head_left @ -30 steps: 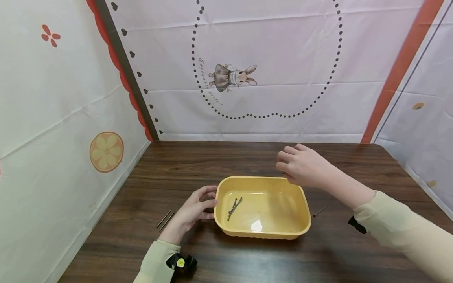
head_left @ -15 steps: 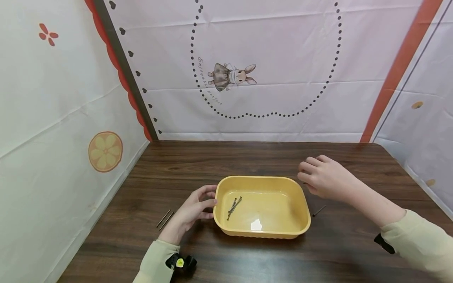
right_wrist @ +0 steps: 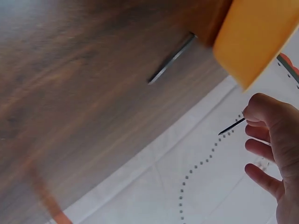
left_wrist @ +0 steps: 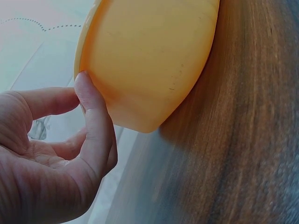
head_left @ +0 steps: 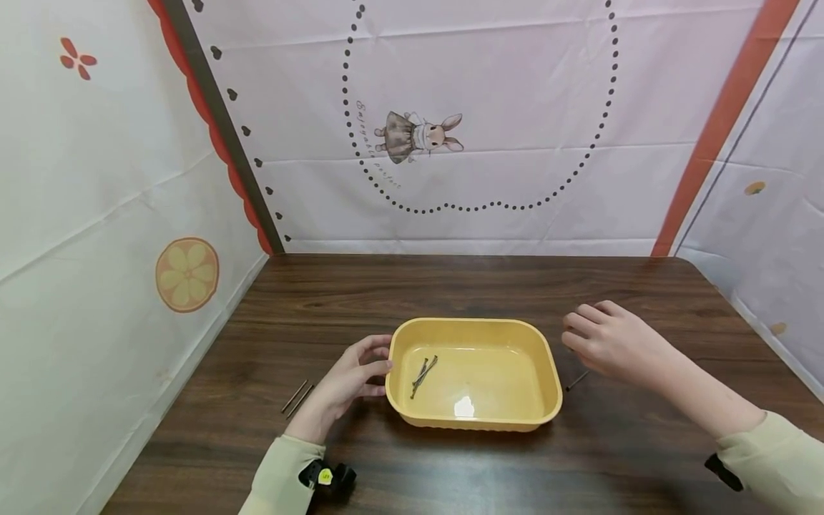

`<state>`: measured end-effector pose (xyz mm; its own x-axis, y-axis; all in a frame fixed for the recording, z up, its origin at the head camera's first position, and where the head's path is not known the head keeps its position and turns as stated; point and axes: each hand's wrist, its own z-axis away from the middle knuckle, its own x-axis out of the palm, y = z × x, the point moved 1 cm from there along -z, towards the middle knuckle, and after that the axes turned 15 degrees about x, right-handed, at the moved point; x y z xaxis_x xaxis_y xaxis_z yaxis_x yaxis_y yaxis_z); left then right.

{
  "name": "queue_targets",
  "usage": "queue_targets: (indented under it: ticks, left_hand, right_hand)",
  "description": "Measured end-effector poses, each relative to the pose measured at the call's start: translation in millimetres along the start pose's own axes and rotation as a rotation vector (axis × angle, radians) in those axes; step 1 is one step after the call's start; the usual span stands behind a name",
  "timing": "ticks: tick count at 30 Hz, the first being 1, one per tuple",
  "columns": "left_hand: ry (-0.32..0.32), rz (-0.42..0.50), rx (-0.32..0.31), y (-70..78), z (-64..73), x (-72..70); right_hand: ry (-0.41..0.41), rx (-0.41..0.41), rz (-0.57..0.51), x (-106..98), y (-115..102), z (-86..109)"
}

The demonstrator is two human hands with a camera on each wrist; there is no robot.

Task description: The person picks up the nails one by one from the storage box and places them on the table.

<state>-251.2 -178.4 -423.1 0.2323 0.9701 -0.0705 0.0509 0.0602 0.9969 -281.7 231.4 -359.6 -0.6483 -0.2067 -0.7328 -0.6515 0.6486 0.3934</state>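
Note:
A yellow plastic basin (head_left: 473,423) stands mid-table, with several nails (head_left: 423,377) crossed near its left end. The left hand (head_left: 344,379) holds the basin's left end; in the left wrist view, its fingertips (left_wrist: 85,81) meet at the rim. To the right of the basin, the right hand (head_left: 608,340) is raised above the table. It pinches a nail (right_wrist: 232,126) between thumb and forefinger, point outward, while its other fingers are loosely bent. Below this hand a loose nail (head_left: 577,380) lies on the table, partly covered in the head view.
Two more nails (head_left: 294,397) lie side by side on the dark wooden table (head_left: 450,472), left of the left hand. Printed cloth (head_left: 502,93) hangs behind the table and along both sides. Each wrist wears a black camera strap.
The right hand has moved right and toward the person, from over the basin's far right corner to beside it. The left hand stays at the basin; the nails inside have not moved.

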Motion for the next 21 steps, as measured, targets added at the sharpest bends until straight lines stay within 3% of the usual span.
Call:
queue_targets:
  ticks: [21]
  left_hand:
    - [-0.004,-0.002,-0.01,0.1,-0.7,-1.3]
  right_hand:
    - [-0.065,-0.131,0.068,15,-16,40.5]
